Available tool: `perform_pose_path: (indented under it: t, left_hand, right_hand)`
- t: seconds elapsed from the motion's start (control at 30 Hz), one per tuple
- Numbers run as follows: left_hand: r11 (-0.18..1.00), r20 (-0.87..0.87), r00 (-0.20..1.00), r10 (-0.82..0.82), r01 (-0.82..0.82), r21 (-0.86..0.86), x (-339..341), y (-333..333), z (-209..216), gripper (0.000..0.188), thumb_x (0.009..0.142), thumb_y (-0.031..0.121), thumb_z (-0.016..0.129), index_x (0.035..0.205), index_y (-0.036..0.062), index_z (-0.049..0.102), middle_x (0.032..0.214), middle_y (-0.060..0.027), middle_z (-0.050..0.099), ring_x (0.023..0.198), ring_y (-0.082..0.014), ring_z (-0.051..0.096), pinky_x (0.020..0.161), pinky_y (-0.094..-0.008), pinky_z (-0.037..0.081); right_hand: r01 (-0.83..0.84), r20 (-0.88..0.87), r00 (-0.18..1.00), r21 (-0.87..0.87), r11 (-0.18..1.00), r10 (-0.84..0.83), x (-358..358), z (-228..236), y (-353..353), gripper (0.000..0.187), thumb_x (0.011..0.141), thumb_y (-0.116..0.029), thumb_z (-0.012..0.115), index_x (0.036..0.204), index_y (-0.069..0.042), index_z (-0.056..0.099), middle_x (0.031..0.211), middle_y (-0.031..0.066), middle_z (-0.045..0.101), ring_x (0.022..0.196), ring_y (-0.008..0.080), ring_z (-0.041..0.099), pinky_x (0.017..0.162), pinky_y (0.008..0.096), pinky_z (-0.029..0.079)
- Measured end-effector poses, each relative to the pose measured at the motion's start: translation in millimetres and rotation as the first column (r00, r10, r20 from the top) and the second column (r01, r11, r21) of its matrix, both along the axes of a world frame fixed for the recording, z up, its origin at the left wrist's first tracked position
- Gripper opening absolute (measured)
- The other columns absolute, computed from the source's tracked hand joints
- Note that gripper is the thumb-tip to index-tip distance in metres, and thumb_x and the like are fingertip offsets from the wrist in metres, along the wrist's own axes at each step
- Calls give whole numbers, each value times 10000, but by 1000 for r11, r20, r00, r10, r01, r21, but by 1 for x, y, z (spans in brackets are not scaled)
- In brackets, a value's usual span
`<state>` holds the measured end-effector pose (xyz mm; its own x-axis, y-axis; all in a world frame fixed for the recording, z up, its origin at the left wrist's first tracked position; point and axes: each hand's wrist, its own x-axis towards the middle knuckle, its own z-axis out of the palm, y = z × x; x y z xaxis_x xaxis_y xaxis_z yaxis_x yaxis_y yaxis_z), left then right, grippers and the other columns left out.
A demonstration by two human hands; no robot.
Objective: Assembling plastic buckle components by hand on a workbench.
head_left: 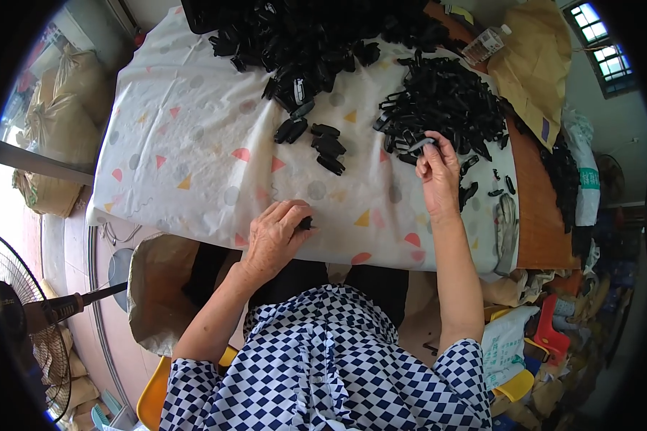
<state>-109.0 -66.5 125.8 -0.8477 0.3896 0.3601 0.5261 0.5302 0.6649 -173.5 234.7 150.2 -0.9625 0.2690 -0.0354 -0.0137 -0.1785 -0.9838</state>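
My left hand (274, 231) rests near the table's front edge, its fingers curled on a small black plastic piece (305, 223) that is mostly hidden. Farther right, my right hand (439, 167) is raised at the near side of a heap of slim black plastic pieces (449, 100). Between its thumb and fingertips it pinches a slim black piece (422, 144) with a greyish shine; the exact kind is too small to tell. Several rounded black pieces (328, 146) lie together ahead of my hands, and a few more trail toward a large black pile (302, 43) at the back.
A patterned white cloth (194, 144) covers most of the table, with bare brown wood (539, 230) at the right. A plastic bottle (485, 44) and brown paper (532, 65) lie at the back right. An open sack (158, 294) and a fan (29, 309) stand at the left.
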Motion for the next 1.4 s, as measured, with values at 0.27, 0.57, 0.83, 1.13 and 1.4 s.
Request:
perform_pose_path:
  t: [0.27,0.57,0.83,1.13,1.4]
  left_hand:
    - [999,210,977,27,-36,41,4,11,5,396,788,44,672,1168,63,560,1004,-110,599,793,-301,624,696,-360,518]
    - [987,243,967,81,-111,113,6,13,-6,346,792,21,667,1123,46,569,868,-121,622,730,-252,625,654,-322,500]
    - [973,358,932,52,-127,191,5,18,2,285,811,5,665,1087,32,600,863,-86,627,708,-168,610,648,-275,486]
    - [953,414,910,-32,-96,286,5,28,5,290,797,-26,670,1076,25,610,859,-80,631,741,-153,625,667,-264,490]
    - [966,319,945,-74,-11,259,2,34,6,322,740,-15,703,1044,45,617,901,-88,634,714,-204,636,631,-293,516]
  right_hand:
    - [-164,17,986,-49,985,165,9,-7,9,208,891,-47,603,1097,-73,588,714,-54,440,586,38,377,530,188,316]
    - [-211,19,972,-388,897,236,24,-13,12,227,872,-32,488,1093,-68,530,884,92,627,711,154,592,605,267,469]
    - [-290,162,936,-144,946,312,35,-2,7,170,925,-182,611,1022,-90,506,839,48,609,632,92,554,523,210,426]
    - [-455,213,791,-423,784,574,68,3,-52,146,873,-23,636,1013,-25,596,945,84,646,718,139,626,577,225,514]
    - [-452,244,763,-459,765,598,73,-6,-60,143,897,-60,630,1028,-21,592,827,61,648,675,100,621,586,207,526]
